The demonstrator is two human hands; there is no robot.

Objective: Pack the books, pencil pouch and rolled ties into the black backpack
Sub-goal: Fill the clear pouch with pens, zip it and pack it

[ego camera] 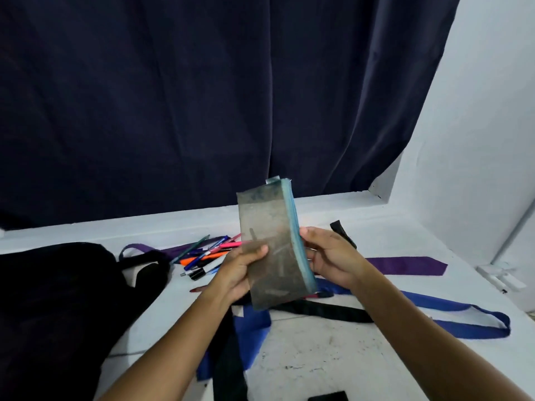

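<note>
Both arms reach forward from the bottom. The left hand [237, 270] holds the pouch [275, 250] up on end, thumb bent across its front, fingers behind it. The right hand [330, 256] pinches its blue zip edge with curled fingers. Under the hands lie blue, black and purple ties [405, 264], flat. Past the left thumb sit pens [202, 256]. Left of them is the backpack [58, 299].

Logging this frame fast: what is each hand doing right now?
Left hand: grips the pencil pouch, thumb on its front.
Right hand: pinches the pouch's zipper edge.
</note>
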